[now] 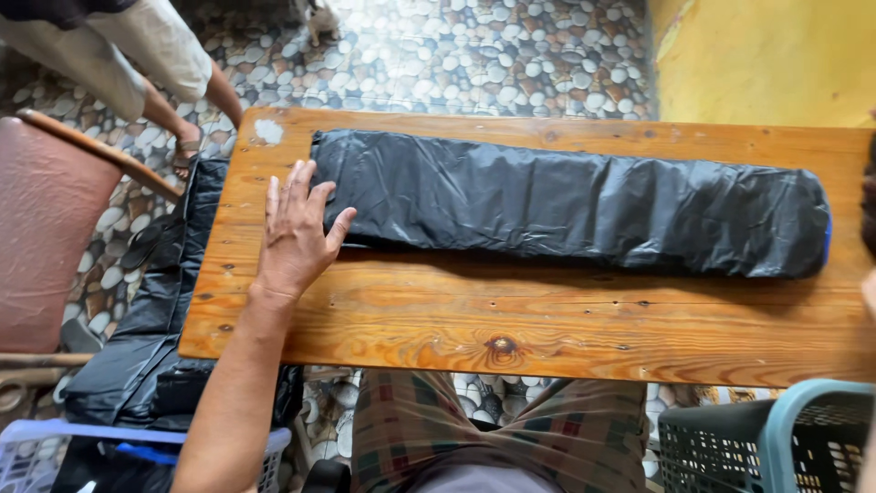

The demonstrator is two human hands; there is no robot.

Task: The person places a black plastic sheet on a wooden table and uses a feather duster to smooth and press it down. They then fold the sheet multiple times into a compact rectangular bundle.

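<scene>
**Flat hand at the end of a black bundle**

Nearest, the left hand (294,230) lies open-palmed on the wooden table (511,329), gripping nothing, fingertips touching the left end of the long black plastic bundle (566,203). The bundle stretches rightward along the far side. The right hand is barely visible; its grip cannot be told.

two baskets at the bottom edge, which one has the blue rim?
The dark basket at bottom right: black mesh walls, light blue rim. The other basket, bottom left, is pale lavender and holds black plastic.
</scene>
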